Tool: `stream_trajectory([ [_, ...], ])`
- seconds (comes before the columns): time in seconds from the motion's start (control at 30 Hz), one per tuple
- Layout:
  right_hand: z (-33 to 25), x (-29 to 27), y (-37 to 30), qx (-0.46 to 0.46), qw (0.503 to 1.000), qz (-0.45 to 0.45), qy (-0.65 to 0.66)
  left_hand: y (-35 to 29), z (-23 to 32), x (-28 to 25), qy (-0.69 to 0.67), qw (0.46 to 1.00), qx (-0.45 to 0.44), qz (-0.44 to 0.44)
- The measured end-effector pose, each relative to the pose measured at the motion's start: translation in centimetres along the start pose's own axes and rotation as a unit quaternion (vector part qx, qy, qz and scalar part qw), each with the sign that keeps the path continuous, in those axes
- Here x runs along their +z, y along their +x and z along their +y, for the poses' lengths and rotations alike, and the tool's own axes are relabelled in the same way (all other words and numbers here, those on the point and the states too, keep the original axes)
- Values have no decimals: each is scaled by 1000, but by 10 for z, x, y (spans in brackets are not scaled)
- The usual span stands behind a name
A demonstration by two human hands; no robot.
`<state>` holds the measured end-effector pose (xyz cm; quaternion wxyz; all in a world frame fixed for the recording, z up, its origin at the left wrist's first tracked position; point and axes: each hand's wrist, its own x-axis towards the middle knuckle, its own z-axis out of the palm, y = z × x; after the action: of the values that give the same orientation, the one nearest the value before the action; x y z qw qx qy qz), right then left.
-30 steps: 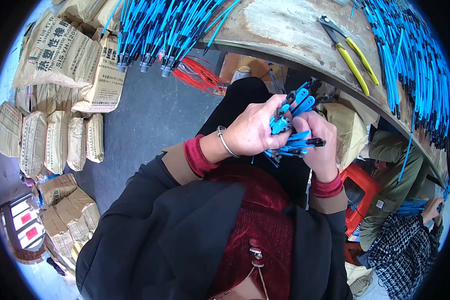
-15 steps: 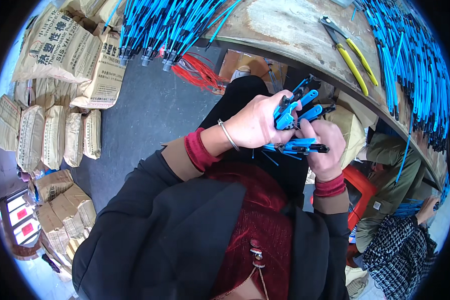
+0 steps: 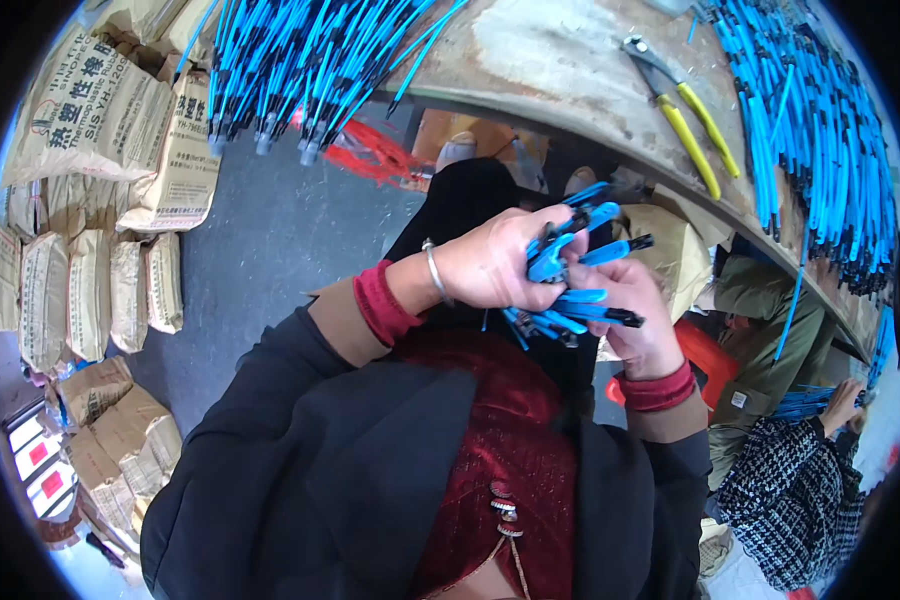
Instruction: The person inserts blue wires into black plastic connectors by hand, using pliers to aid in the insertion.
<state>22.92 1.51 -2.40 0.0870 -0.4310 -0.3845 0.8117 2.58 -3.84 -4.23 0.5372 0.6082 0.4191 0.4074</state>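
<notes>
In front of my body I hold a bundle of blue plastic strips with black end pieces (image 3: 548, 262). My left hand (image 3: 490, 262) is wrapped round the bundle, its blue and black ends fanning out past the thumb. Pressed against the right side of the bundle, my right hand (image 3: 645, 325) has its thumb and fingers pinched among the strips. What exactly lies between those fingertips is hidden by the strips and some blur. A metal bracelet (image 3: 435, 272) circles my left wrist.
Yellow-handled cutting pliers (image 3: 680, 133) lie on the worn wooden table (image 3: 550, 50). Blue strips pile up at its right (image 3: 820, 150) and overhang its left end (image 3: 310, 60). Paper sacks (image 3: 90, 290) stand at left. Another person's hand (image 3: 843, 405) is at lower right, near more strips.
The view has shifted slightly, so the table and sacks sit a little differently. The bundle has turned a little in my hands, and my right fingers have moved among the strips.
</notes>
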Motion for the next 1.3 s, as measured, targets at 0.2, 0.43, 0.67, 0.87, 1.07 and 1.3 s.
stream_trajectory([
  [0.2,-63,-8,-17,-278,834,144,-455,-4,-6,-9,-66,998,4,-5],
  [0.43,-118,-66,71,-458,425,345,-701,-7,-5,-2,-160,986,-37,-25],
  [0.67,-88,-61,18,-360,885,260,-144,-24,-4,-11,-57,997,-27,53],
  [0.87,51,-10,-38,-149,987,34,46,-20,-1,-12,-120,992,-17,36],
  [1.07,88,-11,-25,-426,684,307,-506,-14,1,-7,-123,992,-33,5],
  [1.3,72,-23,-21,-534,417,335,-654,-13,-4,-6,-66,997,25,-2],
])
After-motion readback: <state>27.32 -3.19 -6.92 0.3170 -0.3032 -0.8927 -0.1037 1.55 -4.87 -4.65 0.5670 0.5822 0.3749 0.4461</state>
